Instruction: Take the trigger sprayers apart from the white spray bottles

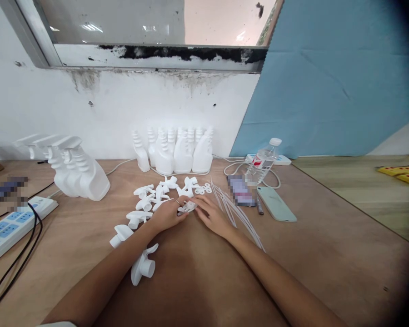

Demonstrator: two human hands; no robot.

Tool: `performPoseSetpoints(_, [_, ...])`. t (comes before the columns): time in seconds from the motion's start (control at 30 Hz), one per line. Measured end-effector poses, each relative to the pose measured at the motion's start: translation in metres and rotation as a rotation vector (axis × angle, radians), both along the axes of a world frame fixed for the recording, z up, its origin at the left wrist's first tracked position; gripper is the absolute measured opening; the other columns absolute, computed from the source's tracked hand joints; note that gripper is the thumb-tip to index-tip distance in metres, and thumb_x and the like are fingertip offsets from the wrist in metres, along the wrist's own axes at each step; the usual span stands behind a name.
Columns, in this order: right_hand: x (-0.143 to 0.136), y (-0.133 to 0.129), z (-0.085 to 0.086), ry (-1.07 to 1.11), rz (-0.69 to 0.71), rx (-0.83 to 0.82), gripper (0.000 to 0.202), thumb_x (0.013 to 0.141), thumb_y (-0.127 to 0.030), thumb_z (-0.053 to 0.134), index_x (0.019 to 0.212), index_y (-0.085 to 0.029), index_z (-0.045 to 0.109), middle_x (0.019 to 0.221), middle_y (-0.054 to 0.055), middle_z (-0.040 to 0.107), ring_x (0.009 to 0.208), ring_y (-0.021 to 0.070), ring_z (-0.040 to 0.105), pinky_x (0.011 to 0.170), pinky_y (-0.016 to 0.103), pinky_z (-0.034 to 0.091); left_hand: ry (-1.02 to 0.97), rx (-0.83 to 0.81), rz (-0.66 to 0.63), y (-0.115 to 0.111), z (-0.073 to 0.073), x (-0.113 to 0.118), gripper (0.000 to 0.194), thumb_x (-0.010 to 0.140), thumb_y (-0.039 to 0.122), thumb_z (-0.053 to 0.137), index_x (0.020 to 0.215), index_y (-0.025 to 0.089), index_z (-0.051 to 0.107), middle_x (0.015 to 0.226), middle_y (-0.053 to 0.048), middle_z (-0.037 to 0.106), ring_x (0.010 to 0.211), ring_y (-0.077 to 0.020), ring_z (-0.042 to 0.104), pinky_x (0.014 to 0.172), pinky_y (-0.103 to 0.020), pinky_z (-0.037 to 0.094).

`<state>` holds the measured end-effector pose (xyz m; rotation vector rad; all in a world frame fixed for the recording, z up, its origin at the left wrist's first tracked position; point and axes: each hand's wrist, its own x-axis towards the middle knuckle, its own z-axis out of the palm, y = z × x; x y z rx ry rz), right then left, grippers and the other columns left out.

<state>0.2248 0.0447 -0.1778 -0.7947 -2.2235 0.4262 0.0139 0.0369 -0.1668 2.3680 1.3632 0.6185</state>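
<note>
Between my hands, low over the table, is a small white trigger spray head (188, 207). My left hand (168, 214) is closed around its left side, with a ring on one finger. The fingertips of my right hand (213, 217) press against its right side, partly hiding it. More white spray heads (138, 219) lie scattered to the left and behind, one of them (143, 265) beside my left forearm. Several small white rings (203, 189) lie just behind my right hand. Thin white tubes (230, 206) lie along the right of that hand.
White bottles (183, 152) stand by the wall, and others with spray heads (80, 175) are at left. A power strip (18, 225) and black cables lie left. To the right are a water bottle (259, 164), a phone (241, 190), a pale green phone (276, 204) and a pen (260, 205).
</note>
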Motion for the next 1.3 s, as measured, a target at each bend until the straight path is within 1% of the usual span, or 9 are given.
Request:
performPoseSetpoints(0.13, [-0.001,0.002,-0.005,0.007,-0.025,0.013,0.031,0.091,-0.017,0.044,0.119,-0.023,0.054,0.114,0.009,0.058,0.108,0.0203,0.055,0.095,0.038,0.046,0.098,0.063,-0.019,-0.003,0.005,0.001,0.036,0.083,0.029,0.053,0.118,0.025,0.048,0.093,-0.003,0.066,0.086,-0.0210,0.062,0.076,-0.029,0.046])
performPoseSetpoints(0.27, [-0.003,0.002,-0.005,-0.041,-0.039,0.019,0.026,0.089,-0.015,0.045,0.112,-0.022,0.055,0.109,0.009,0.059,0.104,0.0208,0.056,0.092,0.038,0.047,0.142,0.109,-0.042,-0.003,0.005,0.002,0.036,0.083,0.027,0.052,0.119,0.023,0.051,0.099,-0.005,0.066,0.092,-0.0220,0.062,0.081,-0.030,0.046])
performPoseSetpoints(0.33, [-0.004,0.002,-0.004,-0.051,-0.040,0.019,0.025,0.089,-0.014,0.044,0.110,-0.022,0.056,0.108,0.009,0.059,0.102,0.0203,0.056,0.091,0.038,0.047,0.149,0.124,-0.058,-0.002,0.003,0.002,0.035,0.084,0.027,0.051,0.119,0.023,0.052,0.099,-0.005,0.066,0.093,-0.0221,0.062,0.081,-0.030,0.046])
performPoseSetpoints(0.53, [-0.005,0.002,-0.003,-0.054,-0.061,0.033,0.024,0.088,-0.012,0.044,0.106,-0.022,0.057,0.104,0.008,0.060,0.099,0.0200,0.056,0.088,0.036,0.048,0.160,0.133,-0.059,-0.001,0.002,0.001,0.033,0.083,0.026,0.052,0.116,0.023,0.056,0.092,-0.005,0.066,0.087,-0.0212,0.062,0.078,-0.029,0.047])
performPoseSetpoints(0.8, [-0.005,0.002,-0.005,-0.094,-0.075,0.077,0.022,0.088,-0.012,0.044,0.104,-0.021,0.057,0.097,0.007,0.060,0.092,0.0202,0.057,0.083,0.035,0.048,0.169,0.155,-0.087,-0.001,0.002,0.001,0.031,0.084,0.024,0.052,0.115,0.021,0.055,0.095,-0.005,0.065,0.089,-0.0209,0.061,0.080,-0.029,0.046])
performPoseSetpoints(0.97, [-0.010,-0.004,-0.007,-0.149,-0.168,0.153,0.026,0.086,-0.014,0.047,0.111,-0.020,0.053,0.108,0.010,0.060,0.100,0.0250,0.055,0.088,0.042,0.045,0.201,0.197,-0.106,-0.003,0.001,0.000,0.029,0.087,0.025,0.049,0.115,0.021,0.052,0.100,-0.007,0.064,0.092,-0.0224,0.060,0.079,-0.031,0.047])
performPoseSetpoints(1.13, [-0.022,-0.015,-0.006,-0.220,-0.293,0.173,0.034,0.084,-0.013,0.046,0.117,-0.016,0.051,0.127,0.017,0.051,0.112,0.0314,0.049,0.093,0.050,0.042,0.238,0.234,-0.112,-0.003,-0.002,0.001,0.030,0.090,0.029,0.047,0.119,0.021,0.050,0.095,-0.007,0.064,0.089,-0.0216,0.061,0.077,-0.030,0.046])
performPoseSetpoints(1.2, [-0.026,-0.016,-0.006,-0.219,-0.301,0.163,0.038,0.082,-0.012,0.046,0.120,-0.014,0.050,0.130,0.018,0.049,0.114,0.0326,0.047,0.093,0.051,0.042,0.240,0.237,-0.119,-0.002,-0.003,0.001,0.034,0.091,0.030,0.047,0.123,0.022,0.048,0.093,-0.006,0.063,0.087,-0.0210,0.061,0.077,-0.029,0.046])
performPoseSetpoints(1.3, [-0.029,-0.014,-0.004,-0.137,-0.254,0.126,0.046,0.077,-0.007,0.045,0.122,-0.016,0.048,0.125,0.016,0.051,0.116,0.0295,0.047,0.097,0.049,0.042,0.220,0.228,-0.133,-0.002,-0.003,0.000,0.034,0.092,0.029,0.044,0.126,0.024,0.047,0.095,-0.006,0.063,0.089,-0.0198,0.061,0.079,-0.029,0.046])
